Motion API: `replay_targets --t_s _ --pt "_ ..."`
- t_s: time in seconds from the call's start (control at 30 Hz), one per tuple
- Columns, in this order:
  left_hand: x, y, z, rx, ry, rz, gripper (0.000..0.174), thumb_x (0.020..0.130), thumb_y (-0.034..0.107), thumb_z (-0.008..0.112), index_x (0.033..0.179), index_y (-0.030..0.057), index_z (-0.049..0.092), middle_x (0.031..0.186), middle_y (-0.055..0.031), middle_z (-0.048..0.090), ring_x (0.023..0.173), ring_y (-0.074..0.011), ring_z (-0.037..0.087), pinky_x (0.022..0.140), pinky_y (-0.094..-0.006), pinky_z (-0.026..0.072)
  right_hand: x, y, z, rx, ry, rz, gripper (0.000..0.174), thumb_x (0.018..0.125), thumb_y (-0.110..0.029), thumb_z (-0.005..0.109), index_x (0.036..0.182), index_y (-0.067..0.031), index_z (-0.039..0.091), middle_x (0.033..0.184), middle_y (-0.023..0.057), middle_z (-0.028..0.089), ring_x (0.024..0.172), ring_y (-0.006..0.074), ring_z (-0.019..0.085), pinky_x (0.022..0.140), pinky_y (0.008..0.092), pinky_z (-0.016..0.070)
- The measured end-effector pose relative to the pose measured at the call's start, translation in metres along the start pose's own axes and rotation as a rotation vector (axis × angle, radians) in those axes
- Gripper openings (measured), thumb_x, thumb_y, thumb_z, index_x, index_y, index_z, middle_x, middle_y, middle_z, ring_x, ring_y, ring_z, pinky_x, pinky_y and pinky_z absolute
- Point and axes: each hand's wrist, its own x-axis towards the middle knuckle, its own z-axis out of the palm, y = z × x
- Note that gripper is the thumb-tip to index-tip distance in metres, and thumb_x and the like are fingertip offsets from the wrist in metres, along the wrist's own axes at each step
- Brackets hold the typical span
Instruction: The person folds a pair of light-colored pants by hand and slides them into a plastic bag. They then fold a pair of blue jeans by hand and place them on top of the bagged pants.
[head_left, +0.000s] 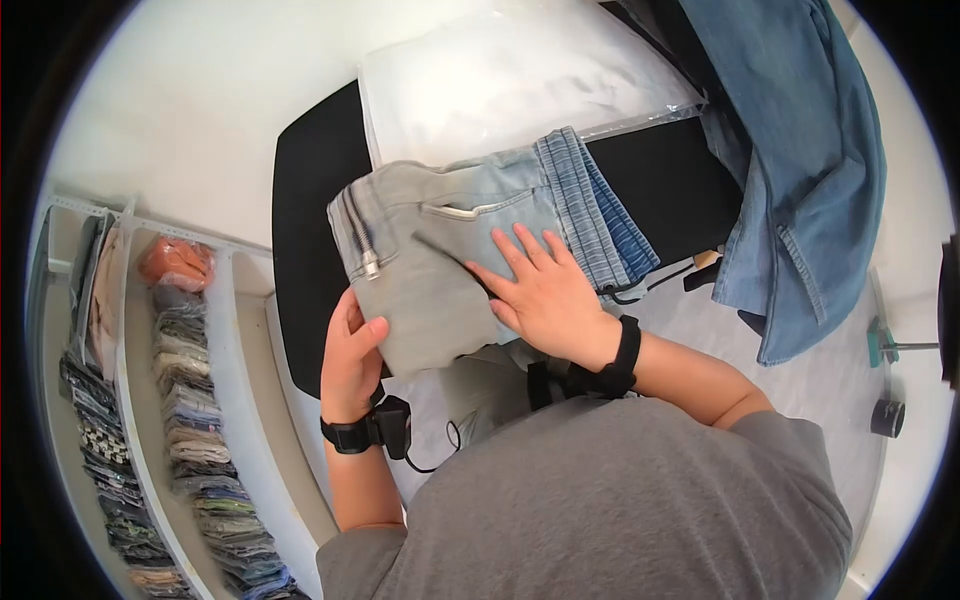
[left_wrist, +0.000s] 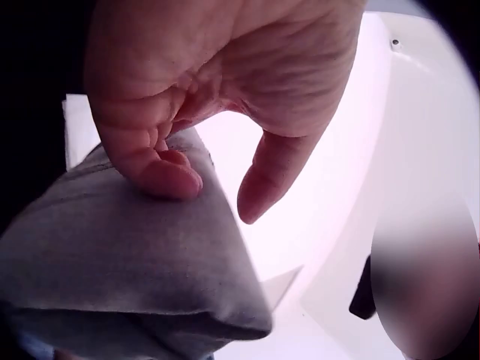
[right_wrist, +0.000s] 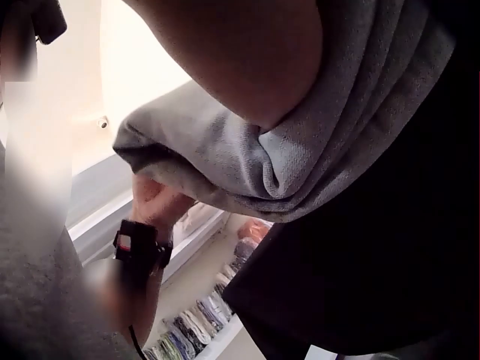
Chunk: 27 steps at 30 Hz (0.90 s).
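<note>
A folded pair of pale blue-grey denim trousers [head_left: 430, 300] lies over the near part of the black table [head_left: 310, 200]. Its gathered elastic waistband [head_left: 580, 205] faces right, with darker blue denim showing inside. My right hand [head_left: 545, 290] rests flat on the trousers, fingers spread, just left of the waistband. At the left edge, my left hand [head_left: 350, 350] grips the folded cloth. In the left wrist view its curled fingertips [left_wrist: 176, 180] touch the grey denim, while another digit stands apart. A zip-like strip with a pale end [head_left: 370, 265] runs near the left fold.
A clear plastic bag with white contents [head_left: 520, 75] lies behind the trousers. Blue jeans [head_left: 810, 190] hang over the table's right side. Shelves at left hold several bagged, folded garments [head_left: 190, 400] and an orange bundle [head_left: 178, 262]. A cable [head_left: 670, 278] trails beside the waistband.
</note>
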Motion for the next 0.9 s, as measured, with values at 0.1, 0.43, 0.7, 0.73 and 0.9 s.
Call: replay_targets --t_s 0.1,0.43,0.7,0.73,0.9 --pt "0.009 0.02 0.038 0.111 -0.153 0.057 0.08 0.075 0.025 0.072 0.136 -0.0068 0.032 0.126 -0.015 0.051 0.112 -0.0213 0.053 0.096 -0.032 0.0414 -0.001 0.004 0.005 -0.051 -0.017 -0.008 0.046 0.086 -0.031 0.051 0.129 -0.0147 0.051 0.134 0.0198 0.044 0.129 0.0366 0.036 0.105 0.0494 0.0273" --pt "0.025 0.01 0.079 1.115 -0.519 0.478 0.116 0.057 0.03 0.083 0.145 -0.0018 0.014 0.149 -0.0215 0.013 0.139 -0.0363 0.015 0.11 -0.042 0.0241 -0.002 0.017 -0.003 0.218 0.026 -0.065 0.048 0.08 -0.025 0.054 0.122 -0.003 0.054 0.129 0.0209 0.048 0.123 0.0391 0.042 0.102 0.048 0.0294" --pt "0.037 -0.015 0.075 1.203 -0.34 0.635 0.105 0.065 0.017 0.077 0.145 -0.0003 0.012 0.149 -0.0233 0.013 0.138 -0.0385 0.016 0.111 -0.0443 0.0197 -0.019 0.106 -0.068 0.196 -0.095 0.133 0.053 0.083 -0.023 0.063 0.133 -0.0246 0.047 0.148 0.0196 0.025 0.138 0.0396 0.02 0.109 0.0534 0.02" --pt "0.039 -0.015 0.077 1.195 -0.34 0.634 0.105 0.065 0.017 0.077 0.145 -0.0003 0.012 0.149 -0.0233 0.013 0.138 -0.0385 0.016 0.111 -0.0443 0.0197 -0.024 0.107 -0.052 0.192 -0.101 0.135 0.053 0.083 -0.023 0.063 0.133 -0.0246 0.047 0.148 0.0196 0.025 0.138 0.0396 0.02 0.109 0.0534 0.02" --pt "0.049 -0.008 0.112 1.299 -0.486 0.608 0.088 0.076 0.018 0.066 0.144 -0.0002 0.013 0.15 -0.0237 0.011 0.139 -0.0414 0.01 0.11 -0.0523 0.0158 -0.034 0.1 -0.022 0.485 -0.131 0.147 0.047 0.089 -0.028 0.053 0.134 -0.0154 0.045 0.147 0.0247 0.023 0.138 0.0409 0.013 0.112 0.0513 0.0124"
